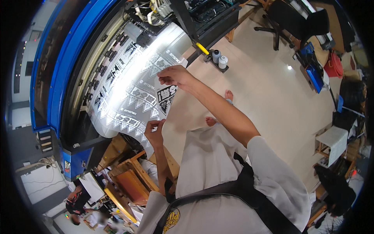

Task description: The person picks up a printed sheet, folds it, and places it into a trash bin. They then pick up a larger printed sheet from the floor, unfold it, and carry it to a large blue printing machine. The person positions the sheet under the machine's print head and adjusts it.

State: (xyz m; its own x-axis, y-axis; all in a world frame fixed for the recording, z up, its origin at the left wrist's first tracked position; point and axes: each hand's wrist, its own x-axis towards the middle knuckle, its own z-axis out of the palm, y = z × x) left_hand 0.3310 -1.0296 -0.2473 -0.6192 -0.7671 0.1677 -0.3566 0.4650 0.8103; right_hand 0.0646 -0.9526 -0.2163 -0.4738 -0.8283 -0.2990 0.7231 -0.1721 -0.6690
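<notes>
A wide sheet of printed film [131,93] comes out of a large-format printer [55,87] and curves down in front of me. It bears repeated lettering and triangular ornaments. Along its near edge, my right hand [175,77] has its fingers curled on the film towards the top. Lower down, my left hand [155,131] pinches the same edge between thumb and forefinger. Between both hands, a flap of the film [166,99] shows dark black print, unlike the pale print around it. The print carriage [138,33] is above the sheet, where a bright light glares on the film.
Two bottles [219,58] stand on a small holder by the printer, beside a yellow handle [202,48]. Wooden frames [134,181] and cardboard lie below the film's left end. Office chairs [287,17] are at the upper right. Another person [76,201] is far off at lower left.
</notes>
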